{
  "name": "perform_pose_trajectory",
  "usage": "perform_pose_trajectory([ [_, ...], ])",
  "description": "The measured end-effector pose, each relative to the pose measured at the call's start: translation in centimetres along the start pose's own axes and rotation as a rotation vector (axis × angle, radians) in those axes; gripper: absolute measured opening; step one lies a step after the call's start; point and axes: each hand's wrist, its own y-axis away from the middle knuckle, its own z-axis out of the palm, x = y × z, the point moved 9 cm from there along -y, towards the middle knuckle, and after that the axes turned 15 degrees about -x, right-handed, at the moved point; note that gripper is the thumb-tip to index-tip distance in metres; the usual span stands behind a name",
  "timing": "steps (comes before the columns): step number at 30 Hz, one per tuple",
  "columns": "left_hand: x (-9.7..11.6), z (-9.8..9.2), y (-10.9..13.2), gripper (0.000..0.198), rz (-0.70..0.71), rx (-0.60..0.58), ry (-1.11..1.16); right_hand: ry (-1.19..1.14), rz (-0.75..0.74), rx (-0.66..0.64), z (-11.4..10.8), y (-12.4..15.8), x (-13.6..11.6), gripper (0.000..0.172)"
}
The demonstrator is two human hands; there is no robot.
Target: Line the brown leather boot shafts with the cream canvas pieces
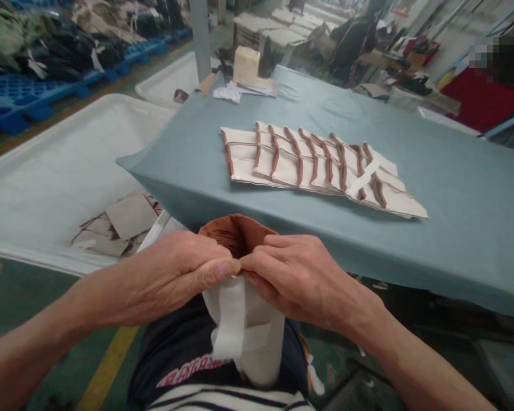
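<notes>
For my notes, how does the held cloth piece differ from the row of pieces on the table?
The held cloth piece is pinched by the left hand and right hand; the row of pieces lies on the table. The held cloth piece curves open at its top; the row of pieces lies flat, overlapping. Both show off-white and brown.

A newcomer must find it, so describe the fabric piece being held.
Find the blue-covered table, then the left hand and right hand before it. Both pinch a cream fabric piece, its brown inside showing. Unlike the overlapping pieces lying on the table, it is held up with its mouth open.
</notes>
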Motion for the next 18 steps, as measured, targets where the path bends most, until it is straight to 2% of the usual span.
perform_pose_trajectory([
  [4, 0.1, 1.2, -1.1, 0.039, 0.007, -0.142, 0.106, 0.039, 0.036, -0.011, -0.5, 0.0, 0.3, 0.031],
  [6, 0.5, 2.1, -1.5, 0.04, 0.044, -0.26, 0.171, -0.028, 0.06, -0.029, -0.6, 0.0, 0.9, 0.028],
  [8, 0.8, 2.6, -1.7, 0.039, 0.072, -0.313, 0.182, -0.131, 0.062, -0.055, -0.6, -0.1, 1.5, 0.026],
  [11, 0.6, 2.3, -1.5, 0.037, 0.061, -0.205, 0.086, -0.274, 0.021, 0.01, -0.8, -0.4, 2.1, 0.019],
  [14, -0.2, 2.1, -0.5, 0.038, 0.02, -0.029, 0.063, -0.477, 0.097, 0.237, -0.7, 0.5, 3.4, 0.013],
  [16, -1.2, 2.0, 0.5, 0.038, -0.033, 0.077, 0.112, -0.637, 0.206, 0.317, 1.1, 1.4, 4.0, 0.017],
  [18, -2.1, 1.9, 1.4, 0.039, -0.104, 0.149, 0.176, -0.745, 0.285, 0.284, 4.1, 2.0, 3.3, 0.023],
])
